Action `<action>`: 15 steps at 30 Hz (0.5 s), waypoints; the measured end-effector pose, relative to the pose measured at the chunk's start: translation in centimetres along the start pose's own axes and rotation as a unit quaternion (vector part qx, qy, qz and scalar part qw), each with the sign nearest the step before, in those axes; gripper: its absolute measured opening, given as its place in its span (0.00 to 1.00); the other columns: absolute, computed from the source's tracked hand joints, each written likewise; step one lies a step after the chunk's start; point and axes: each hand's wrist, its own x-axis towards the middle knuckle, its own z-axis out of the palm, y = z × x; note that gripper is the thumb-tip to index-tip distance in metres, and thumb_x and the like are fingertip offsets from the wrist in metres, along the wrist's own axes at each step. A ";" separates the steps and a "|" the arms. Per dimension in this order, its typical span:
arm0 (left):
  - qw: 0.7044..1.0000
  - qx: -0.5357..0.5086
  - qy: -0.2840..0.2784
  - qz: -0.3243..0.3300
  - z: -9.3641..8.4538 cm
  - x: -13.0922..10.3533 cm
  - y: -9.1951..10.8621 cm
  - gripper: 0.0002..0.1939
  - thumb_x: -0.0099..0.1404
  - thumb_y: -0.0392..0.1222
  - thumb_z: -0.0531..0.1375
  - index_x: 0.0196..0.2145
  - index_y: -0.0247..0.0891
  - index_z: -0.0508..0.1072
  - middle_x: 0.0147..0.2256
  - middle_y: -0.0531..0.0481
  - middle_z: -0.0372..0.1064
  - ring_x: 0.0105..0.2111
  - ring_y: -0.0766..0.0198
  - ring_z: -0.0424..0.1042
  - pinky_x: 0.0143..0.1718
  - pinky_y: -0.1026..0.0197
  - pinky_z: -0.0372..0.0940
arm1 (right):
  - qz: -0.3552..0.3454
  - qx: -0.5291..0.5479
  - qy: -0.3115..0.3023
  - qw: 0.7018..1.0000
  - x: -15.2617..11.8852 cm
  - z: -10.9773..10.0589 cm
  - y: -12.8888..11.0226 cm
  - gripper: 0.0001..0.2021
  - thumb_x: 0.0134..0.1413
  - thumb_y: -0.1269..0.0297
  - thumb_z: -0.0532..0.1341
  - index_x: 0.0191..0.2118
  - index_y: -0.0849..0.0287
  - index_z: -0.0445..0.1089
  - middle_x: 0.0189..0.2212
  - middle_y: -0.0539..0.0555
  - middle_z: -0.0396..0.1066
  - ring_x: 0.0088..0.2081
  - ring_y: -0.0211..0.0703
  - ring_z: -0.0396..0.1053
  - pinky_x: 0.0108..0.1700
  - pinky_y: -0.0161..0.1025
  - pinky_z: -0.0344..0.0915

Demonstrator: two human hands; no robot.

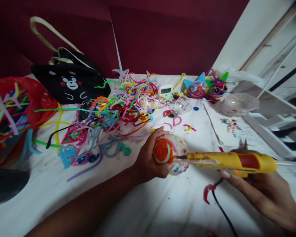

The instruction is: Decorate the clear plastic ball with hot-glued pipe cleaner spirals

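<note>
My left hand (148, 158) is wrapped round a clear plastic ball (179, 144) above the table. A coiled orange pipe-cleaner disc (163, 150) with a pale green ring sits on the ball's near left side, and a pink strip curves beside it. My right hand (261, 187) grips a yellow hot glue gun (212, 161) with a small red light lit on its body. Its nozzle points left and comes up to the ball by the orange disc; whether it touches, I cannot tell. The gun's black cord (222, 207) hangs below, near a red curved piece (207, 193).
Tangled pipe cleaners (128, 102) spread over the middle back. At left are a red bag (39, 95) of pipe cleaners and a black tote bag (71, 82). Two decorated balls (196, 88), a clear ball (240, 104) and a small digital timer (165, 89) stand at the back.
</note>
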 end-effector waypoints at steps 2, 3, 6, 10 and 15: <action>1.000 0.003 -0.003 -0.003 0.0 0.0 0.1 0.47 0.48 0.42 0.66 0.64 0.43 0.53 0.57 0.42 0.62 0.57 0.46 0.64 0.59 0.48 0.60 | 0.005 0.002 0.013 1.000 -0.1 0.0 0.4 0.07 0.54 0.53 0.64 0.38 0.45 0.74 0.33 0.49 0.77 0.32 0.48 0.75 0.31 0.42 0.76; 1.000 0.003 -0.005 -0.008 0.0 0.0 0.1 0.47 0.48 0.42 0.66 0.64 0.42 0.53 0.57 0.41 0.62 0.57 0.46 0.64 0.59 0.48 0.60 | 0.008 0.003 0.015 1.000 -0.2 0.0 0.6 0.07 0.54 0.53 0.64 0.37 0.45 0.74 0.33 0.49 0.77 0.32 0.49 0.76 0.30 0.42 0.76; 1.000 -0.002 -0.006 -0.014 0.0 0.0 0.0 0.48 0.48 0.44 0.66 0.64 0.42 0.52 0.58 0.41 0.62 0.57 0.45 0.64 0.59 0.47 0.60 | 0.002 -0.014 0.003 1.000 -0.4 0.1 1.0 0.07 0.54 0.54 0.63 0.37 0.46 0.73 0.34 0.50 0.76 0.32 0.49 0.75 0.30 0.44 0.76; 1.000 -0.011 -0.006 -0.018 0.0 0.0 0.1 0.46 0.49 0.43 0.66 0.64 0.42 0.53 0.57 0.41 0.62 0.57 0.46 0.64 0.60 0.48 0.60 | -0.038 -0.047 0.035 0.998 -0.4 0.3 0.5 0.06 0.55 0.57 0.62 0.39 0.45 0.70 0.37 0.52 0.73 0.35 0.50 0.74 0.36 0.48 0.75; 1.000 0.006 0.003 -0.023 0.1 0.1 0.2 0.46 0.49 0.43 0.65 0.64 0.42 0.53 0.57 0.42 0.62 0.56 0.47 0.65 0.58 0.49 0.61 | -0.066 -0.057 0.077 0.993 -1.1 0.6 0.3 0.10 0.53 0.62 0.64 0.42 0.42 0.70 0.39 0.50 0.75 0.39 0.52 0.75 0.40 0.50 0.71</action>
